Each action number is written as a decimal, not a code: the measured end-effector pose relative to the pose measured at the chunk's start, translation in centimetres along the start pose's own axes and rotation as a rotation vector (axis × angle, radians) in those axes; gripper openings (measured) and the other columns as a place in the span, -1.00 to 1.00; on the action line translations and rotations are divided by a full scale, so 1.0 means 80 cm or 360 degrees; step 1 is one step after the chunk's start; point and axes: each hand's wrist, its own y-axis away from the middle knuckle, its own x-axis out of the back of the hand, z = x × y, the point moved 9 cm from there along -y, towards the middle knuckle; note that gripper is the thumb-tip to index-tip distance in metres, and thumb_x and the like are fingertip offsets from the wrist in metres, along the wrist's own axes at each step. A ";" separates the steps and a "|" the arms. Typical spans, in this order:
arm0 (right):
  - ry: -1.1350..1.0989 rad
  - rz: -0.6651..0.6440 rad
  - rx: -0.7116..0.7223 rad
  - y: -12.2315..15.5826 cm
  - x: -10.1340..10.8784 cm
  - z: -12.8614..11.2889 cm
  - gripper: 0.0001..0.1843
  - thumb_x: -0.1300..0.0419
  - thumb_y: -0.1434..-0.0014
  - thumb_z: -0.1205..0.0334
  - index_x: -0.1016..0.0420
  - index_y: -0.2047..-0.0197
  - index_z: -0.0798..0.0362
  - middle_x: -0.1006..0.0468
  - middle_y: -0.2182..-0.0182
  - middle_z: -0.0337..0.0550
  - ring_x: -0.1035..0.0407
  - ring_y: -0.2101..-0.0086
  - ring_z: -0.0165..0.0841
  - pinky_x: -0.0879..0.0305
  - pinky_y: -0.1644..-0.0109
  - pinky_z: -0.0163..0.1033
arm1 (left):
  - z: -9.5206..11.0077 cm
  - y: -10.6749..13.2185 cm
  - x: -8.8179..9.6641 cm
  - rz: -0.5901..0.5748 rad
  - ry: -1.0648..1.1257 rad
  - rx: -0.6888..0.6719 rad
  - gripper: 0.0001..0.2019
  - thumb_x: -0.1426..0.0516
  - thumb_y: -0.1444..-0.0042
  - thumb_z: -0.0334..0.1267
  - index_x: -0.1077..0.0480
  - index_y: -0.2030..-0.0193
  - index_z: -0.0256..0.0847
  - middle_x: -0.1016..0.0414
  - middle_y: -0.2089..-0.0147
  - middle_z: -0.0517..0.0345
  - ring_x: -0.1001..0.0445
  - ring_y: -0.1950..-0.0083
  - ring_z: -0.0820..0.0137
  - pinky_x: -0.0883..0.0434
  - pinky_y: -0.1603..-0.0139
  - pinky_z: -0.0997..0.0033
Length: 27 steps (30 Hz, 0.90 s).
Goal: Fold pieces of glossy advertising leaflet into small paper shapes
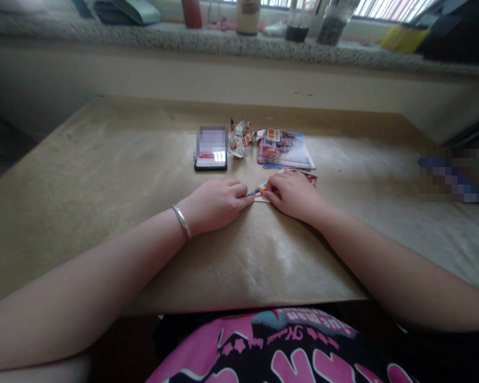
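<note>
A printed paper (258,195), white with blue, orange and red parts, lies on the table between my hands, folded to a narrow point at its left. My left hand (217,206), a silver bangle at its wrist, has its fingers closed at that pointed left end. My right hand (293,194) bends over the middle of the paper, thumb and fingers pinched down on it. Much of the sheet is hidden under the right hand; a dark red printed part shows beyond the knuckles.
Beyond my hands are a phone (211,159), a crumpled paper figure (240,139) and a stack of printed leaflets (289,151). A blurred blue item (451,178) is at the right edge of the table (115,159). Jars and bottles stand on the stone windowsill (207,45).
</note>
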 end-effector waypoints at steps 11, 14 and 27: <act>-0.0013 0.0004 -0.0006 0.000 -0.001 0.002 -0.74 -0.09 -0.27 0.10 -0.50 0.28 0.08 -0.62 0.26 -0.01 -0.40 0.20 -0.12 -0.08 0.15 -0.12 | 0.000 0.001 0.003 0.0003 0.0058 -0.0054 -0.72 -0.01 -0.24 -0.33 -0.52 0.05 -0.23 -0.48 0.23 0.05 -0.43 0.21 0.30 -0.37 0.24 0.33; -0.0013 0.0012 -0.0022 0.000 -0.002 0.003 -0.74 -0.10 -0.27 0.09 -0.50 0.29 0.08 -0.62 0.26 -0.02 -0.40 0.19 -0.12 -0.08 0.15 -0.12 | -0.005 0.002 0.003 -0.0055 0.0116 -0.0028 -0.72 -0.03 -0.20 -0.33 -0.53 0.06 -0.19 -0.48 0.23 0.07 -0.43 0.21 0.31 -0.37 0.24 0.34; -0.0039 -0.0013 -0.0014 -0.001 -0.007 0.005 -0.72 -0.08 -0.28 0.07 -0.49 0.31 0.06 -0.62 0.25 -0.02 -0.41 0.19 -0.15 -0.13 0.06 -0.10 | -0.020 0.008 0.000 -0.0245 0.0194 0.0160 -0.67 -0.07 -0.11 -0.30 -0.54 0.03 -0.03 -0.50 0.19 0.11 -0.45 0.19 0.31 -0.35 0.23 0.36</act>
